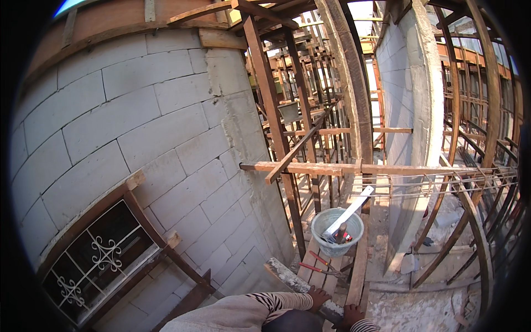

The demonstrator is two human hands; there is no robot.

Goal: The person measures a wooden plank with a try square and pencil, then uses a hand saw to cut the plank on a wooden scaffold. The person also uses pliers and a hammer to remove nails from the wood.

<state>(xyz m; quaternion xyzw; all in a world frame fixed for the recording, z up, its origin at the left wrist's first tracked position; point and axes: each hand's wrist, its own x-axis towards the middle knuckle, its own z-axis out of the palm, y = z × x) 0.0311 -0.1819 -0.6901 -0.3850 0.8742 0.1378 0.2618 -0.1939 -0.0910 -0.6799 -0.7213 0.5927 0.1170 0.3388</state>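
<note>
My left hand [317, 297] comes out of a beige sleeve with a striped cuff and grips a short wooden bar [287, 276] caked in grey mortar. The bar slants from upper left down to lower right, just above the scaffold planks [359, 271]. My right hand [349, 316] holds the bar's lower end at the bottom edge of the view; only part of this hand shows. Just beyond my hands, red-handled pincers [319, 265] lie on the planks.
A pale plastic bucket [323, 221] holding a long white tool and other hand tools stands on the planks ahead. A grey block wall [144, 138] with a barred window [102, 257] fills the left. Wooden scaffold posts [274, 127] and a horizontal rail [332, 167] surround the walkway.
</note>
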